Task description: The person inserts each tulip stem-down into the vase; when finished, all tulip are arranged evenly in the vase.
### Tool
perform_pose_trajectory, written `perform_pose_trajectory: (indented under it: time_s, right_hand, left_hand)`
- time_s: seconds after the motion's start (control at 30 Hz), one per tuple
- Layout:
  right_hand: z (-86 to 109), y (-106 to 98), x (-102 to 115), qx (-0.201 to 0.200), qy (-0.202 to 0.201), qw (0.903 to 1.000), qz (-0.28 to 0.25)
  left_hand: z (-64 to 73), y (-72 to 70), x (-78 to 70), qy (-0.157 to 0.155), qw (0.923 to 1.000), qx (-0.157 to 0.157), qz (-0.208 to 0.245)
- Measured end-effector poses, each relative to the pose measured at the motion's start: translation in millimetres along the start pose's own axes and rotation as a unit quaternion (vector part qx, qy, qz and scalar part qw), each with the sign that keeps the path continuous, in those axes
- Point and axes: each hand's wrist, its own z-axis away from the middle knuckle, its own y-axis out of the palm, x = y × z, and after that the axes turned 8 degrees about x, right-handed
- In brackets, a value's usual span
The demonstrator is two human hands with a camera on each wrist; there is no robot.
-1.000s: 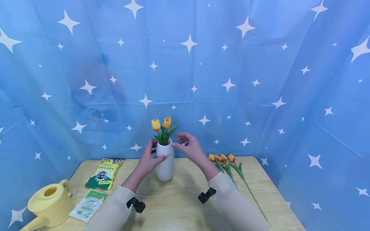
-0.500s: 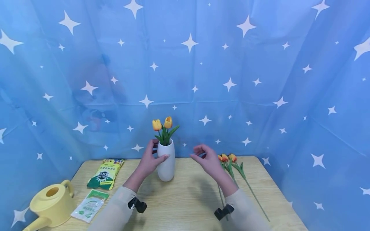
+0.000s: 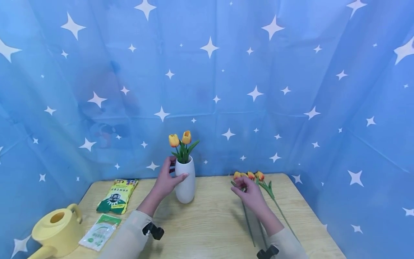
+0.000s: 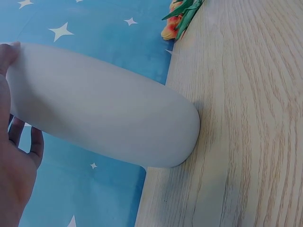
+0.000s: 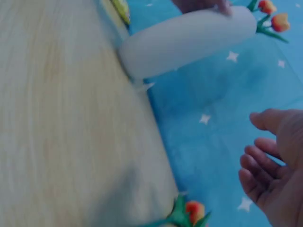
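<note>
Two yellow tulips (image 3: 180, 139), head view, top the vase (image 3: 185, 183) my left hand (image 3: 166, 181) grips before a starry curtain (image 3: 191, 90). Left wrist: it rests on the wooden table (image 4: 251, 123). Right wrist, blurred: my right hand (image 5: 288, 177) seems empty near lying tulips (image 5: 194, 211).

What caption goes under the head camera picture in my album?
Left hand holding a white vase of two tulips, right hand near other tulips.
</note>
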Motion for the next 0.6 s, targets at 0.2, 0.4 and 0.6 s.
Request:
perform_pose_trajectory:
  time_s: [0.2,0.4,0.6]
  right_hand:
    - [9.7,-3,-24,-0.006,0.039,0.9986,0.036]
    - [20.2,2,-45,-0.003,0.083,0.9956,0.044]
    - [23.5,10,-55,0.007,0.112,0.9899,0.087]
  left_hand:
    - [-0.8,0.1,-0.8,-0.001,1.0000,0.004,0.001]
    - [-1.3,0.4,-1.5,0.008,1.0000,-0.002,0.003]
    - [-0.3,0.4,-1.8,-0.005,1.0000,-0.002,0.001]
